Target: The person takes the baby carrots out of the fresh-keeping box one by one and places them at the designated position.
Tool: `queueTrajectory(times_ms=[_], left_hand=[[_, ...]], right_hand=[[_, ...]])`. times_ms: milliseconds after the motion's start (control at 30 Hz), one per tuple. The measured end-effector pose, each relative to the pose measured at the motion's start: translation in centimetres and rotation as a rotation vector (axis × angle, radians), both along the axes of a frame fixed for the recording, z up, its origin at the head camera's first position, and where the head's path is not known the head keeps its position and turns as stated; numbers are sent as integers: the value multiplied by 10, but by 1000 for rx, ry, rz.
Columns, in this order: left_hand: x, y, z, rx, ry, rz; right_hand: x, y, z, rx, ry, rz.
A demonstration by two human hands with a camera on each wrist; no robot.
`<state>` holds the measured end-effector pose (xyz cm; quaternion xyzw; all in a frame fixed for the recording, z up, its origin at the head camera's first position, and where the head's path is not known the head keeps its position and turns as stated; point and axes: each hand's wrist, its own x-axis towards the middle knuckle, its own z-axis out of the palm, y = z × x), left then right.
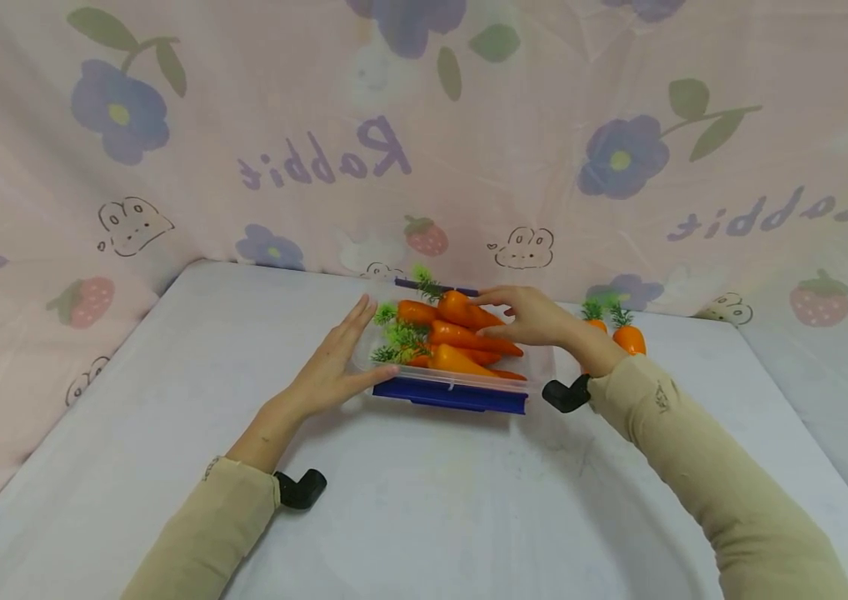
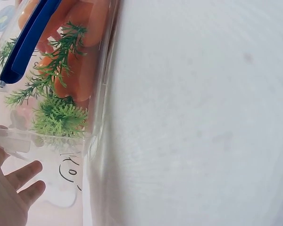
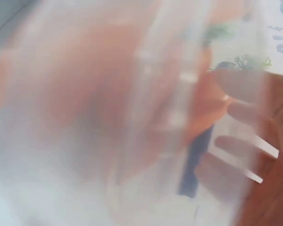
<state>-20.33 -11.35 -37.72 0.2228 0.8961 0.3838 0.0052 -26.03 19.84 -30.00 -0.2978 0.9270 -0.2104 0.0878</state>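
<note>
A clear plastic box (image 1: 540, 367) with blue side latches holds several orange toy carrots (image 1: 457, 336) with green tops. My right hand (image 1: 529, 315) reaches over its far right part and grips the uppermost carrot (image 1: 459, 307) between thumb and fingers. In the right wrist view, the box wall blurs much of the scene, with the right hand's fingers (image 3: 236, 141) by the carrot. My left hand (image 1: 330, 367) lies along the box's left end, fingers straight and thumb at the front rim. The left wrist view shows spread fingers (image 2: 26, 174) beside the clear wall.
Two more carrots (image 1: 629, 339) lie on the white table (image 1: 424, 500) to the right, partly behind the right forearm. A patterned curtain (image 1: 424, 167) hangs behind the table. The front blue latch (image 1: 450, 393) hangs folded down.
</note>
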Motion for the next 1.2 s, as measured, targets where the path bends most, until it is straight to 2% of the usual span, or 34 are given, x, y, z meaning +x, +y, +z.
queueTrajectory(times_ms=[233,400,467,900,1200], left_hand=[[0,0,0,5,-1,0],[0,0,1,6,-6,0],[0,0,1,4,-4,0],[0,0,1,-9,0,2],[0,1,3,-4,-2,6]], right_hand=[[-3,-2,-2,63,-60,38],[-1,-2,-4,43,-190,64],[-1,-2,-5,31,-218,78],[0,3,-8,32,-205,83],[3,4,-9,65,-140,148]])
